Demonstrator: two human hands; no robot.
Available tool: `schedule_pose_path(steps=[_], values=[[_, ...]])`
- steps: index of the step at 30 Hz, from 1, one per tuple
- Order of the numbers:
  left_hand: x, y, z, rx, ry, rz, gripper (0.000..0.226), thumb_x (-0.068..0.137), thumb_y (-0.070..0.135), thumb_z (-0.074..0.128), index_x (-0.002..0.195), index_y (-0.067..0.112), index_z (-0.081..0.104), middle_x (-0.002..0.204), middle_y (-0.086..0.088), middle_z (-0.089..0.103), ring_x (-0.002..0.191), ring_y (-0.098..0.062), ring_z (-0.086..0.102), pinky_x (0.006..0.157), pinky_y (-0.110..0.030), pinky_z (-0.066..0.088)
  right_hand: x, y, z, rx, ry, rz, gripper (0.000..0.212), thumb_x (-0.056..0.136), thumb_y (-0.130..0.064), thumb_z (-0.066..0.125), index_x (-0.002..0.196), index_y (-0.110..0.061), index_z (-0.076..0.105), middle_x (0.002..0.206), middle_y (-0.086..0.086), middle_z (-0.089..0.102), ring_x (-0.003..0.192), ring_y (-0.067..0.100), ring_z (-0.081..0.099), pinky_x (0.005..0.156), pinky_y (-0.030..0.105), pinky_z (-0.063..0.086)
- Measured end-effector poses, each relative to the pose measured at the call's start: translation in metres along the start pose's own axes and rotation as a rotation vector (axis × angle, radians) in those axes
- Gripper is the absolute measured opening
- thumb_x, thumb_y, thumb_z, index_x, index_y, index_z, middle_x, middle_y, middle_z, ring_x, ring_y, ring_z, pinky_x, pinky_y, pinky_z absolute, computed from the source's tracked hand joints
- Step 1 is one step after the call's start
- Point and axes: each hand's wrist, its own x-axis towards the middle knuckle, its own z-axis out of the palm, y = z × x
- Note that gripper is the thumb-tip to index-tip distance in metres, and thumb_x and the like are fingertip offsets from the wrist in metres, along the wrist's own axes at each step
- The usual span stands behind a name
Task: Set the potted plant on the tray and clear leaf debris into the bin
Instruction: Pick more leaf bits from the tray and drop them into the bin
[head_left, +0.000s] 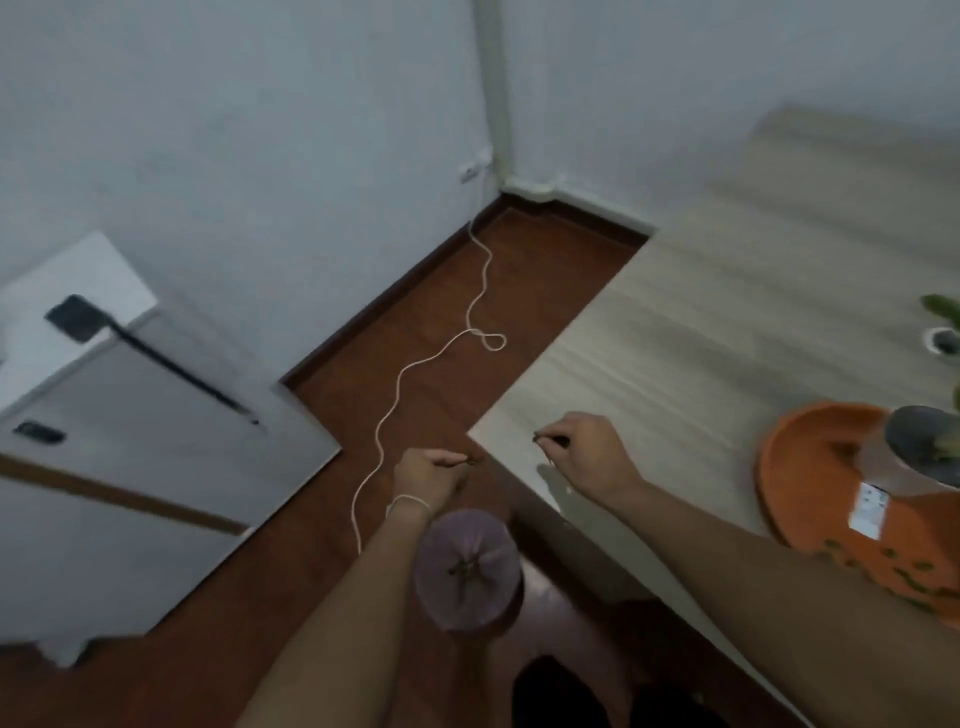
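A small bin (467, 569) lined with a purple bag stands on the floor by the table's near left corner, with brown leaf bits at its bottom. My left hand (427, 475) hovers just above and beyond it, fingers pinched on a dark bit of leaf debris. My right hand (582, 451) rests at the table corner, fingers pinched on another small brown piece. An orange tray (810, 467) lies at the right on the table. A grey pot (924, 449) stands on it, with green leaf scraps scattered over the tray's near part.
The light wooden table (727, 312) fills the right side. A white cord (415, 364) snakes over the dark brown floor toward the wall corner. A grey cabinet (130, 441) stands at the left. A small white pot (943, 340) with a green plant sits at the right edge.
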Motion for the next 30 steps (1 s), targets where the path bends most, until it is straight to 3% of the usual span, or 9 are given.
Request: schedule_pose_path(steps=[4, 9, 13, 15, 18, 22, 24, 27, 30], values=[[0.004, -0.085, -0.059, -0.113, 0.097, -0.23, 0.016, 0.064, 0.001, 0.077, 0.078, 0.007, 0.078, 0.046, 0.002, 0.065, 0.039, -0.008, 0.059, 0.045, -0.018, 0.051, 0.017, -0.069, 0.085, 0.046, -0.099, -0.11, 0.013, 0.085, -0.02, 0.072, 0.094, -0.016, 0.079, 0.088, 0.003, 0.075, 0.08, 0.017, 0.067, 0.076, 0.026, 0.049], [0.016, -0.191, -0.057, -0.237, 0.109, -0.427, 0.02, 0.042, 0.021, 0.08, 0.062, 0.017, 0.076, 0.057, -0.014, 0.07, 0.057, -0.021, 0.064, 0.066, -0.042, 0.058, 0.006, -0.088, 0.176, 0.053, -0.359, -0.128, 0.012, 0.085, -0.018, 0.07, 0.093, -0.015, 0.078, 0.087, 0.002, 0.075, 0.078, 0.014, 0.065, 0.071, 0.019, 0.043], [0.017, -0.206, -0.038, -0.256, 0.059, -0.476, 0.024, 0.044, 0.019, 0.078, 0.066, 0.012, 0.076, 0.058, -0.014, 0.07, 0.057, -0.018, 0.062, 0.063, -0.037, 0.056, 0.005, -0.065, 0.21, 0.041, -0.442, -0.003, 0.022, 0.086, -0.01, 0.066, 0.068, -0.02, 0.074, 0.063, -0.006, 0.061, 0.053, 0.004, 0.05, 0.052, 0.015, 0.036], [0.02, -0.2, -0.03, -0.24, 0.022, -0.461, 0.022, 0.046, 0.02, 0.078, 0.067, 0.014, 0.076, 0.066, -0.018, 0.074, 0.058, -0.02, 0.064, 0.07, -0.044, 0.06, 0.008, -0.051, 0.223, 0.034, -0.459, 0.052, 0.045, 0.086, -0.007, 0.063, 0.047, -0.023, 0.049, 0.048, -0.004, 0.047, 0.044, 0.008, 0.041, 0.049, 0.024, 0.033], [0.031, -0.2, -0.016, -0.193, -0.014, -0.461, 0.019, 0.058, 0.017, 0.082, 0.075, 0.01, 0.078, 0.077, -0.018, 0.076, 0.065, -0.022, 0.068, 0.075, -0.041, 0.061, 0.015, -0.035, 0.236, 0.045, -0.478, 0.115, 0.047, 0.086, -0.006, 0.061, 0.046, -0.019, 0.04, 0.042, -0.001, 0.043, 0.046, 0.011, 0.036, 0.051, 0.029, 0.034], [0.055, -0.228, 0.012, -0.13, -0.043, -0.448, 0.018, 0.053, 0.047, 0.067, 0.055, 0.03, 0.071, 0.068, -0.018, 0.074, 0.07, -0.033, 0.073, 0.067, -0.047, 0.061, 0.025, -0.02, 0.248, 0.108, -0.476, 0.191, 0.049, 0.089, -0.01, 0.059, 0.045, -0.023, 0.04, 0.04, -0.004, 0.045, 0.043, 0.005, 0.042, 0.047, 0.018, 0.032], [0.067, -0.24, 0.022, -0.1, -0.073, -0.432, 0.027, 0.058, 0.051, 0.06, 0.063, 0.027, 0.072, 0.073, -0.02, 0.073, 0.072, -0.035, 0.073, 0.067, -0.048, 0.061, 0.025, -0.014, 0.254, 0.178, -0.454, 0.264, 0.054, 0.093, -0.016, 0.057, 0.043, -0.025, 0.04, 0.038, -0.005, 0.046, 0.043, 0.005, 0.044, 0.047, 0.017, 0.033], [0.07, -0.228, 0.02, -0.11, -0.17, -0.476, 0.042, 0.07, 0.04, 0.055, 0.094, 0.01, 0.071, 0.093, -0.015, 0.075, 0.084, -0.03, 0.074, 0.079, -0.047, 0.061, 0.024, -0.007, 0.256, 0.272, -0.4, 0.384, 0.054, 0.097, -0.03, 0.052, 0.044, -0.021, 0.045, 0.048, -0.001, 0.048, 0.053, 0.026, 0.055, 0.058, 0.035, 0.044], [0.072, -0.22, 0.019, -0.155, -0.193, -0.554, 0.049, 0.078, 0.031, 0.049, 0.112, -0.001, 0.064, 0.107, -0.018, 0.071, 0.095, -0.031, 0.071, 0.085, -0.045, 0.06, 0.022, -0.004, 0.251, 0.323, -0.389, 0.47, 0.052, 0.098, -0.037, 0.046, 0.052, -0.015, 0.054, 0.055, 0.002, 0.054, 0.06, 0.026, 0.058, 0.064, 0.037, 0.046]])
